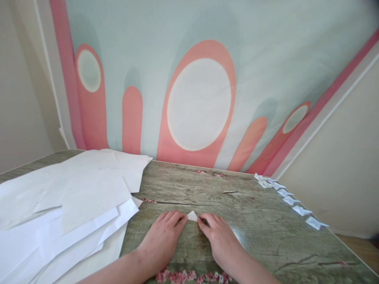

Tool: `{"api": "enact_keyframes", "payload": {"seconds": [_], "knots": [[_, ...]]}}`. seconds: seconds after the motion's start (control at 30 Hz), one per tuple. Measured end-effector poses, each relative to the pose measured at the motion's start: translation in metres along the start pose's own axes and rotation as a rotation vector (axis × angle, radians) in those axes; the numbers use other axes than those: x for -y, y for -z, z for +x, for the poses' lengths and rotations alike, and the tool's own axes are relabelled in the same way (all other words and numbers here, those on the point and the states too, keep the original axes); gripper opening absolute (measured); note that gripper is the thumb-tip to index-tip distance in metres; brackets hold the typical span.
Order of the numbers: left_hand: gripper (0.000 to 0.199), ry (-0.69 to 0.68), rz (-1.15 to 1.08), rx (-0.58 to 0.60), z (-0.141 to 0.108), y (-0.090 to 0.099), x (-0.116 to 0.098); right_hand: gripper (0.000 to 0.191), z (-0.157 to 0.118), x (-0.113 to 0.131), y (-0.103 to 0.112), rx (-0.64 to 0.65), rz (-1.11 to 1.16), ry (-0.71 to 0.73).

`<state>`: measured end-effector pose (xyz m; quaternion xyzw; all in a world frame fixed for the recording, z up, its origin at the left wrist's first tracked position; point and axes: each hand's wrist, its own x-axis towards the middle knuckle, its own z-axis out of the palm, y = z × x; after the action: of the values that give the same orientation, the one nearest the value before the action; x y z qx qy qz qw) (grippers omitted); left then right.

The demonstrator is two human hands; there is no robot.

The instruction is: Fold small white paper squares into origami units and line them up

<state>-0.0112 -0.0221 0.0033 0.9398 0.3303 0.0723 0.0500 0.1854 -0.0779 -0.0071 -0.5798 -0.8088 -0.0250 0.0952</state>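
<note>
A small folded white paper piece (192,215) lies on the wood-patterned table, between my two hands. My left hand (166,236) pinches its left corner between thumb and fingertips. On the other side, my right hand (217,236) has its thumb and fingers closed on the right corner. The paper shows a pointed top between the fingertips; its corners are hidden by the fingers.
Loose white paper sheets (94,197) overlap across the left of the table (189,189). Several small folded white papers (301,211) line the right edge, some bunched at the back corner. A patterned pink and pale green backdrop (148,39) rises behind the table.
</note>
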Motion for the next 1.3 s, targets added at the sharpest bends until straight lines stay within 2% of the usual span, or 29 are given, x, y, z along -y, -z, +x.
{"api": "enact_keyframes", "payload": {"seconds": [0.3, 0.6, 0.8, 1.0, 1.3], "knots": [[0.063, 0.007, -0.023, -0.004, 0.002, -0.004, 0.011, 0.037, 0.002, -0.002, 0.0, 0.005, 0.027, -0.005], [0.063, 0.007, 0.017, 0.007, 0.004, -0.003, 0.009, 0.036, 0.002, -0.009, -0.002, 0.02, 0.139, -0.02], [0.06, -0.074, 0.009, -0.005, 0.003, -0.001, 0.005, 0.027, 0.006, -0.009, -0.011, -0.098, 0.202, -0.004], [0.06, -0.08, 0.003, 0.011, 0.002, 0.002, 0.004, 0.03, 0.004, -0.007, -0.016, -0.212, 0.274, 0.031], [0.058, -0.082, 0.011, 0.027, 0.005, 0.001, 0.003, 0.044, 0.012, -0.002, -0.018, -0.122, 0.164, 0.004]]}}
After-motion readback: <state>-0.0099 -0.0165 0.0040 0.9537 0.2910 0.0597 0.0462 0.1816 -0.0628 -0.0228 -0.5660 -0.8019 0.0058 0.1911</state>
